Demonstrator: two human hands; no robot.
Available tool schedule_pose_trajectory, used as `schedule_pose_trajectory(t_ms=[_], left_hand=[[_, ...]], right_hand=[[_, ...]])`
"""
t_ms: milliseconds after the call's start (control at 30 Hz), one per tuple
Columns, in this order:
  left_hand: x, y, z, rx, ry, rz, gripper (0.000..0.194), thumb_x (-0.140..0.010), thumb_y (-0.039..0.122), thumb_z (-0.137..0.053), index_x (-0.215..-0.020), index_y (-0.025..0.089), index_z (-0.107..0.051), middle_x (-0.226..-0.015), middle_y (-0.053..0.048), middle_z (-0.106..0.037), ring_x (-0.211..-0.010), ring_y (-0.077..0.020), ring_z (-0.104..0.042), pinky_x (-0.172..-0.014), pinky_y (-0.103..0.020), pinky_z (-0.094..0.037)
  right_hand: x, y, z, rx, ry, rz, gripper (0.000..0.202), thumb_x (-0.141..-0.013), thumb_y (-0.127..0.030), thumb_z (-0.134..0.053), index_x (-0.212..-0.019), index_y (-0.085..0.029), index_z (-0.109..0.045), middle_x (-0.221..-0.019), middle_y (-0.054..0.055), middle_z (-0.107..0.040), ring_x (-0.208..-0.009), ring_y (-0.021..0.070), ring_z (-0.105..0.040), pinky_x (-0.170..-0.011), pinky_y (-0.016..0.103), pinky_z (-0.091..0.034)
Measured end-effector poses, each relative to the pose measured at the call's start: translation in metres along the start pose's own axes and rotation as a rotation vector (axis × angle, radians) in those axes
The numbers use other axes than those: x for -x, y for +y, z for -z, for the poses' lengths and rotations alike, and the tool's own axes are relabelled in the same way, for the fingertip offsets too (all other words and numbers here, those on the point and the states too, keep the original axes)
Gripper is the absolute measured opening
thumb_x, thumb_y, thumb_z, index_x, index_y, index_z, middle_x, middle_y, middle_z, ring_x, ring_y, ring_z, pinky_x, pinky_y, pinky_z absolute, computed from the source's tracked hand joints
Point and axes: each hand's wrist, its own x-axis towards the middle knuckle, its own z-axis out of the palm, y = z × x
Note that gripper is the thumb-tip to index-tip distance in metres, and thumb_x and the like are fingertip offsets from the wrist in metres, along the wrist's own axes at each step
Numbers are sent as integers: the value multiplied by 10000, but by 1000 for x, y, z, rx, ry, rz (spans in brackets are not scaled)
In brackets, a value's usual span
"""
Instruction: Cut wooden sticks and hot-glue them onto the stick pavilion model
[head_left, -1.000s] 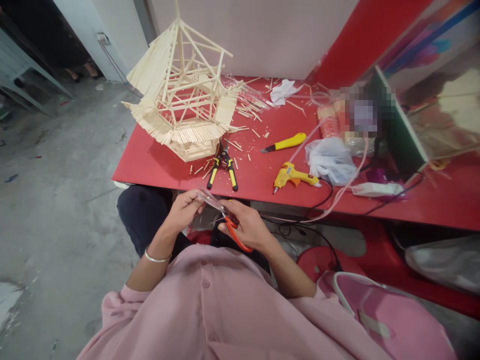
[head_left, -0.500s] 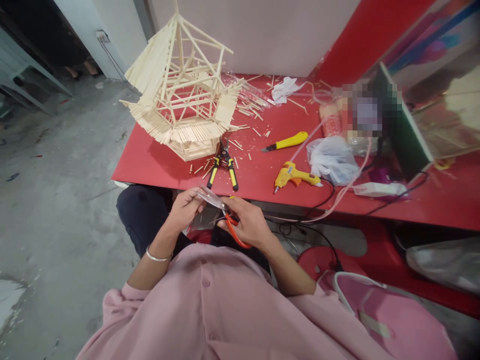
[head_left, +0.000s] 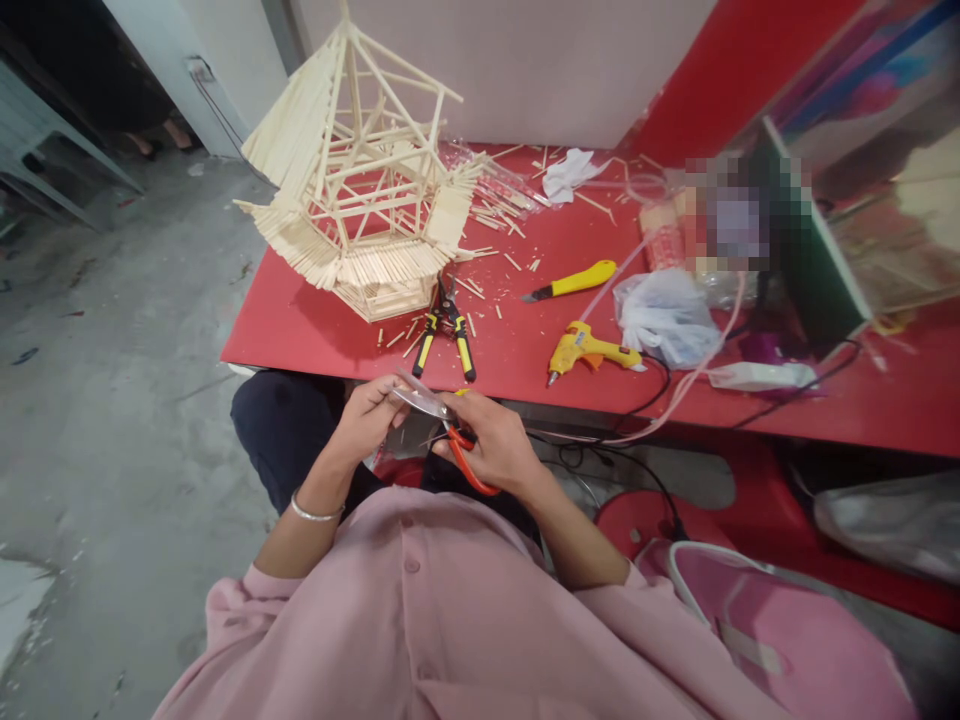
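Head view: a person in a pink buttoned shirt (head_left: 411, 600) sits at a bench with a red top (head_left: 517, 345), both hands close together just off its near edge, above the lap. The right hand (head_left: 487, 440) has its fingers grasping a pair of scissors with orange-red handles and silver metal blades (head_left: 422, 403); the blades point toward the left hand (head_left: 373, 415), their tips slightly parted. The left hand's fingers are curled in beside the blade tips, and I cannot tell whether they pinch a small piece or only steady the metal. A silver bangle (head_left: 315, 512) circles the left wrist.

On the bench, toward its left end, stands a tiered pavilion-like model of pale wooden sticks (head_left: 390, 268), with part of its upper roof bare framework. Cutters with black-and-yellow handles (head_left: 465, 355) lie against or just beside its base, handles toward the person. Short pale stick offcuts (head_left: 512, 262) are strewn around. Farther right lie a yellow-handled knife with a dark blade (head_left: 577, 282) and, nearer the edge, a yellow glue gun (head_left: 589, 347), with a crumpled white plastic bag (head_left: 666, 318) near both.
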Motion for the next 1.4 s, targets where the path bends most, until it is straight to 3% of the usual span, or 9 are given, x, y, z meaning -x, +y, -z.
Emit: schedule_pose_trajectory(t_ms=[267, 633, 767, 900, 1033, 1200, 1267, 1400], left_hand=[[-2, 0, 1, 73, -28, 26, 488, -786, 618, -687, -643, 167, -566, -465, 62, -389, -410, -53, -308, -425, -201, -233], [-1, -6, 6, 41, 6, 48, 399, -850, 547, -653, -794, 153, -678, -450, 63, -436, -395, -54, -357, -412, -190, -251], [-2, -7, 5, 86, 53, 28, 311, -845, 467, -683, -832, 158, -659, -536, 44, -556, -391, -49, -420, -390, -178, -276], [-7, -5, 2, 159, 69, 40, 260, -827, 407, -704, -851, 163, -618, -651, 12, -656, -390, -49, -468, -375, -176, -291], [-13, 1, -6, 188, 119, 68, 250, -831, 391, -699, -851, 166, -590, -682, 10, -668, -382, -41, -462, -358, -169, -258], [-16, 3, -12, 232, 156, 40, 295, -808, 430, -716, -807, 172, -574, -645, 23, -641, -373, -39, -448, -360, -183, -258], [-16, 3, -13, 240, 173, 48, 281, -801, 424, -721, -850, 169, -613, -638, 25, -633, -384, -43, -454, -363, -188, -261], [-14, 1, -14, 239, 196, 66, 297, -787, 404, -730, -948, 162, -667, -620, 28, -624, -389, -47, -449, -364, -188, -253]], right_hand=[[1, 1, -1, -54, -11, -11, 523, -869, -585, -593, -1211, -191, -626, -909, 67, -692, -783, 178, -622, -688, 268, -451], [3, 4, -9, -117, 49, -54, 475, -902, -546, -537, -1218, -202, -619, -820, 29, -677, -670, 146, -595, -678, 251, -462], [-1, 6, -2, -2, 170, -234, 537, -928, -588, -428, -1265, -205, -596, -780, 38, -676, -633, 171, -608, -626, 268, -447], [-10, 4, 14, 125, 181, -409, 509, -955, -566, -381, -1281, -236, -590, -737, 34, -694, -605, 190, -628, -592, 272, -413], [-15, -3, 21, 261, 165, -286, 545, -928, -589, -451, -1302, -214, -583, -856, 82, -721, -791, 246, -655, -675, 307, -445], [-13, -12, 7, 345, 168, -95, 614, -851, -627, -581, -1267, -178, -626, -967, 131, -709, -938, 293, -606, -820, 371, -454], [-15, -11, 4, 332, 195, -168, 610, -862, -619, -572, -1294, -191, -610, -974, 128, -707, -942, 290, -615, -804, 364, -451], [-30, -1, 11, 280, 252, -471, 564, -919, -590, -495, -1358, -240, -538, -974, 104, -721, -884, 263, -663, -721, 333, -447]])
